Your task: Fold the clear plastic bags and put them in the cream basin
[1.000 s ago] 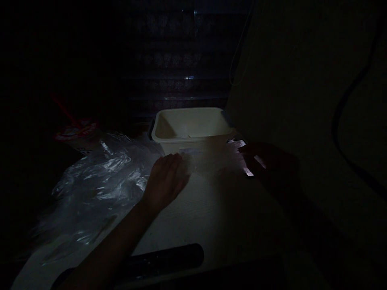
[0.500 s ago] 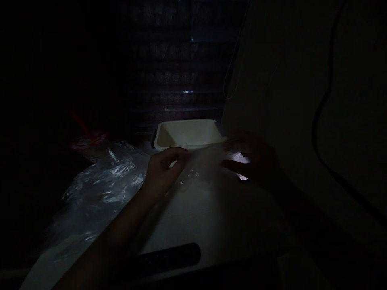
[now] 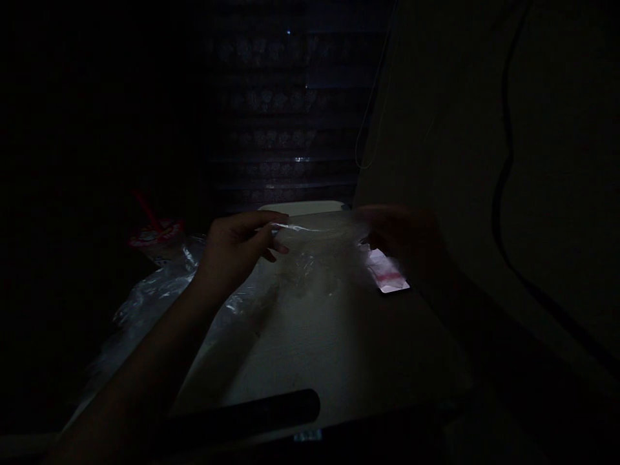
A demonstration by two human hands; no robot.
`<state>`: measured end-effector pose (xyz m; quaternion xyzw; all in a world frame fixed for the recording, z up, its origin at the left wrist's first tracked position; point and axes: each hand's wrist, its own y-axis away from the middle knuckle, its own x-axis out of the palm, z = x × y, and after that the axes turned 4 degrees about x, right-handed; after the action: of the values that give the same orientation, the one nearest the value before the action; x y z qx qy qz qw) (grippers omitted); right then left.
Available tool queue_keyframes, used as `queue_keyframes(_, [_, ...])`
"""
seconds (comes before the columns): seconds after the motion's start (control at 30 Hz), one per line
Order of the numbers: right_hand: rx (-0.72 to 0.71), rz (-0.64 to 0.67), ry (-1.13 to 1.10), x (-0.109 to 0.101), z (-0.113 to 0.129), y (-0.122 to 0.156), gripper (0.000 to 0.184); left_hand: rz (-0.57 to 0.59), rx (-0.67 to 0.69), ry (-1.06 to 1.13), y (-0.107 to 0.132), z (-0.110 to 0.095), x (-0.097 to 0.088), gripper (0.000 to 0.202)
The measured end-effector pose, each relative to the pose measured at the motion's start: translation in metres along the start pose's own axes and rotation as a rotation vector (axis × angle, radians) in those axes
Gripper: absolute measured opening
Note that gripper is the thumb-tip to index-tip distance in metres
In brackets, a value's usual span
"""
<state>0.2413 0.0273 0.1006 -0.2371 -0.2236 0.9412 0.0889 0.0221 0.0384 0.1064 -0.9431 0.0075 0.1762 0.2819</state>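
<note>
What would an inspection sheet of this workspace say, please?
Surface: pale table, dimly lit.
Job's things: clear plastic bag, held up between both hands, off the table.
Clutter: plastic sheeting crumpled at left; red-and-white cup with straw behind it; white tub behind the bag; bright pink-striped item below the right hand; dark bar at near edge.
Hands: left hand pinches the bag's top edge; right hand, in shadow, grips the other end.
Cables: thick cable and thin cord on the right wall.
Surroundings: patterned blind; very dark.
</note>
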Motion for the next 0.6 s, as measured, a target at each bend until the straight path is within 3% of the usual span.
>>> queue_keyframes(0.07, [-0.045,-0.005,-0.057,-0.006,0.002,0.018,0.021,-0.005,0.081,-0.082,0.02,-0.006,-0.004,0.016])
queue_keyframes(0.1, [-0.076,0.068,-0.059,-0.008,0.0,0.03,0.023,-0.006,0.122,-0.139,0.033,-0.005,-0.005,0.014])
queue_keyframes(0.17, [-0.128,0.163,0.018,-0.009,-0.014,0.057,0.024,0.15,0.203,-0.187,0.063,0.005,-0.005,0.017])
queue_keyframes(0.3, [-0.25,0.471,0.284,0.002,-0.056,0.107,0.029,0.401,0.203,-0.162,0.113,0.047,0.001,0.026])
queue_keyframes(0.37, [-0.287,0.507,0.419,0.012,-0.071,0.121,0.03,0.514,0.195,-0.218,0.124,0.066,0.002,0.027])
queue_keyframes(0.43, [-0.33,0.575,0.513,0.021,-0.079,0.128,0.029,0.455,0.169,-0.305,0.126,0.074,0.002,0.027])
queue_keyframes(0.53, [-0.359,0.651,0.587,0.029,-0.082,0.132,0.027,0.304,0.157,-0.371,0.119,0.065,0.005,0.029])
queue_keyframes(0.6, [-0.35,0.657,0.585,0.029,-0.083,0.132,0.023,0.389,0.158,-0.355,0.116,0.053,0.015,0.03])
